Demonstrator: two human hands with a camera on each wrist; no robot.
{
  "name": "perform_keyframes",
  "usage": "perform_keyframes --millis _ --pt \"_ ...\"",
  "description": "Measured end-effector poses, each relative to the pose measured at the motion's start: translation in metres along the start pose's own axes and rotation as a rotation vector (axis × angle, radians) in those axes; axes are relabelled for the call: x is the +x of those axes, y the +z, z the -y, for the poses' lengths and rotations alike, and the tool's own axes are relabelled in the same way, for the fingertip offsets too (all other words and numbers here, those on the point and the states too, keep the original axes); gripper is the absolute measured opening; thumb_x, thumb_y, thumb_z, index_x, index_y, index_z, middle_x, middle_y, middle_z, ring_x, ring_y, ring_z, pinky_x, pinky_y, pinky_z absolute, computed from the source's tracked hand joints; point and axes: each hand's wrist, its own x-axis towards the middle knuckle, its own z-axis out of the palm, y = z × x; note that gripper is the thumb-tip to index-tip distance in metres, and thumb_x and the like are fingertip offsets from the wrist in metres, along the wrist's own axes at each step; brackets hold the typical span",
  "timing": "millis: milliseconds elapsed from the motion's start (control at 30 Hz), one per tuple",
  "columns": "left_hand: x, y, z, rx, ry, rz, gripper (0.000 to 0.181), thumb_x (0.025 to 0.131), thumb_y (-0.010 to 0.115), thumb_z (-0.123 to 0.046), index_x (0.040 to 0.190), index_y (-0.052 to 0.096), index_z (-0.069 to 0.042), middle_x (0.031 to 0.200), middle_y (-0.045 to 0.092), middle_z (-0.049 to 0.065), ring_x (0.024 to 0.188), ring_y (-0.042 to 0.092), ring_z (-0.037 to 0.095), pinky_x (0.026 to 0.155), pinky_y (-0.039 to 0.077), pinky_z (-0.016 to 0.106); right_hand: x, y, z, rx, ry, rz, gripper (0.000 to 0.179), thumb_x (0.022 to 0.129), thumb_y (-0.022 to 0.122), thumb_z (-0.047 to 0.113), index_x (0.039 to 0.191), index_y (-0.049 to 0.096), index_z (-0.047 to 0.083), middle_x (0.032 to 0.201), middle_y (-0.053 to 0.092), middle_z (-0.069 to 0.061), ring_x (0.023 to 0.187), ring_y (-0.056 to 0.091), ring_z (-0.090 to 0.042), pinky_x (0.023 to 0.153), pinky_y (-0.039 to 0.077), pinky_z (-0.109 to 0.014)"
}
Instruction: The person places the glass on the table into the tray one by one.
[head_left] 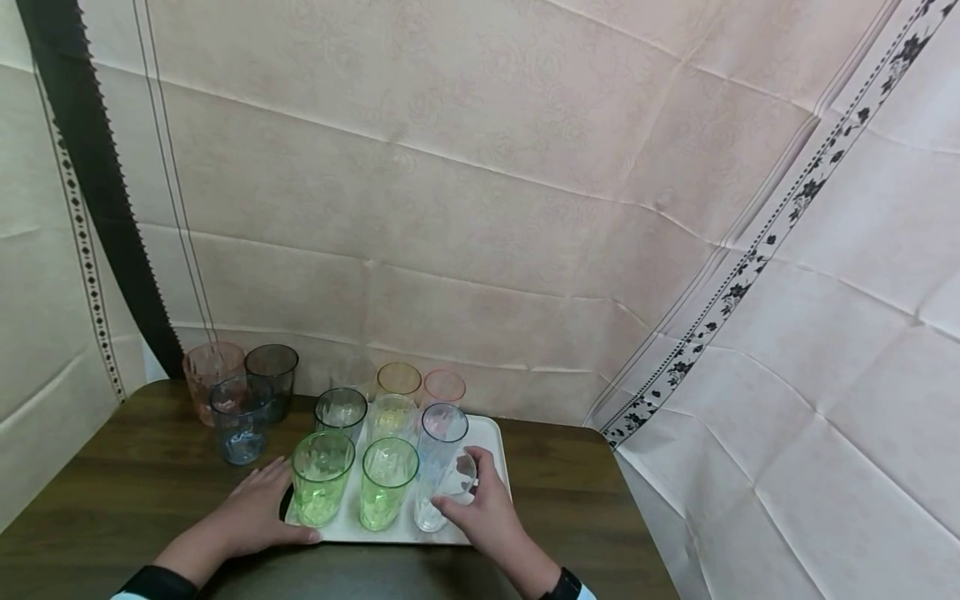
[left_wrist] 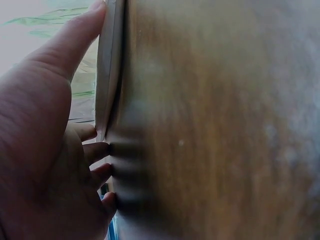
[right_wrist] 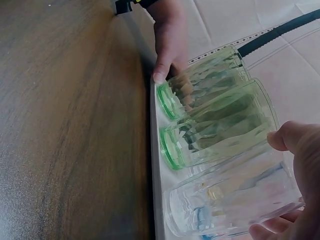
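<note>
1. With the left hand spread, touching the white tray; with the right hand, gripping the clear tumbler.
2. Standing roughly upright near the tray's front-right corner.
3. Separated from the left hand by two green tumblers.

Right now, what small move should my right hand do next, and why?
I would probably settle the clear glass flat on the tray before releasing it: your right hand grips it near the rim, its base is close to the tray's front edge, and a green glass stands right beside it.
</note>
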Motion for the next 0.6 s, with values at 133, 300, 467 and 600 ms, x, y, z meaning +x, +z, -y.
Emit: perform_keyframes --millis 133,300,467,600 --pt "0.0004 0.0005 0.0005 -0.001 -0.006 0.005 0.134 0.069 0.073 -0.084 0.159 0.034 0.007 0.158 0.034 0.036 0.143 0.026 0.058 0.111 0.025 0.076 0.0001 0.0003 0.0013 0.009 0.007 0.006 0.084 0.082 0.088 0.024 0.147 0.040 0.000 0.134 0.061 -0.020 0.125 0.057 -0.033 0.098 0.053 -0.050" --pt "0.0011 0.0005 0.0005 -0.006 -0.003 0.009 0.133 0.070 0.073 -0.083 0.158 0.034 0.008 0.159 0.034 0.036 0.143 0.026 0.058 0.111 0.025 0.076 0.0004 0.0007 0.0016 0.015 0.009 0.008 0.084 0.083 0.087 0.026 0.148 0.040 0.001 0.135 0.061 -0.019 0.124 0.056 -0.034 0.098 0.053 -0.050" --pt "0.0012 0.0008 0.0009 -0.004 0.000 0.011 0.133 0.070 0.073 -0.083 0.159 0.033 0.008 0.159 0.033 0.036 0.143 0.026 0.058 0.112 0.025 0.076 0.0006 0.0012 0.0004 0.002 0.010 0.010 0.085 0.084 0.087 0.027 0.150 0.039 0.002 0.136 0.060 -0.019 0.124 0.056 -0.034 0.098 0.053 -0.050" --pt "0.0012 0.0010 0.0013 -0.003 0.000 0.011 0.134 0.070 0.072 -0.084 0.159 0.033 0.008 0.159 0.033 0.036 0.144 0.026 0.058 0.112 0.024 0.075 0.0004 0.0015 -0.0005 -0.011 0.003 0.010 0.086 0.084 0.087 0.028 0.150 0.039 0.000 0.137 0.059 -0.020 0.125 0.056 -0.033 0.099 0.052 -0.051"
